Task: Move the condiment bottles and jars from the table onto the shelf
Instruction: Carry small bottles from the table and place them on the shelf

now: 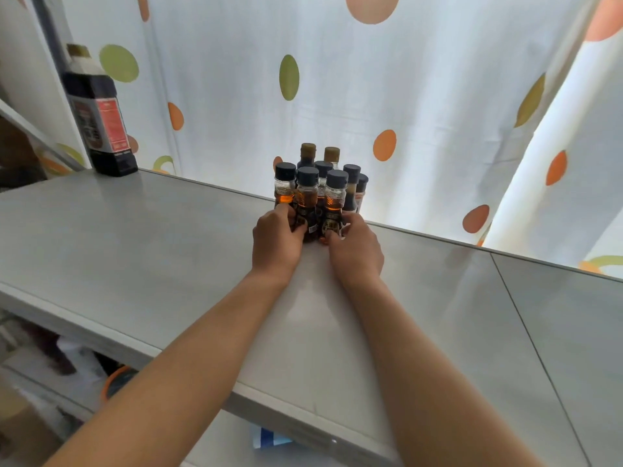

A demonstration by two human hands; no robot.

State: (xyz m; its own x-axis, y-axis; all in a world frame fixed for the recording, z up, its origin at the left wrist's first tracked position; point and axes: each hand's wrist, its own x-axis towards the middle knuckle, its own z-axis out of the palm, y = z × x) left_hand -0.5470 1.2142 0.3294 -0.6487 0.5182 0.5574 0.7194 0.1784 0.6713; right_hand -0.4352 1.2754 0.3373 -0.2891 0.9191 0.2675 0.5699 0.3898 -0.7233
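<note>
Several small condiment bottles (320,187) with dark caps and amber or dark liquid stand packed together near the back edge of a grey metal shelf top (151,251). My left hand (278,242) curls round the front left bottle (285,190) at its base. My right hand (355,249) grips the front right bottle (336,202) low on its label. Both forearms reach across the shelf from the near edge. The bottles at the back are partly hidden by those in front.
A tall dark soy-sauce bottle (97,116) with a red label stands at the shelf's far left corner. A white curtain (387,89) with orange and green dots hangs behind. A lower shelf (60,372) holds blurred items and an orange-rimmed object (113,382).
</note>
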